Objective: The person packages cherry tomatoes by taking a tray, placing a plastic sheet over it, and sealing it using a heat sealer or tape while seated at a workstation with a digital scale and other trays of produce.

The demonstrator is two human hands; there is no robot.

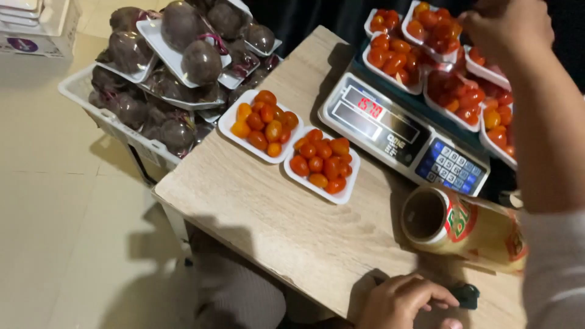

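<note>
My right hand (509, 27) reaches to the far right, fingers curled over the top white tray of cherry tomatoes (434, 27) in a pile of such trays (463, 97) on a digital scale (396, 131). Whether it grips the tray is hidden. At the near table edge, my left hand (399, 301) is closed on a small black object (468, 295). A roll of cling film (463, 225) lies just beyond that hand. Two filled tomato trays (261, 125) (322, 163) sit side by side on the wooden table (274, 219).
A white crate (116, 128) heaped with film-wrapped trays of dark beetroot (189, 49) stands against the table's left side. A white box (39, 27) is on the pale tiled floor at the far left. Dark cloth hangs behind the scale.
</note>
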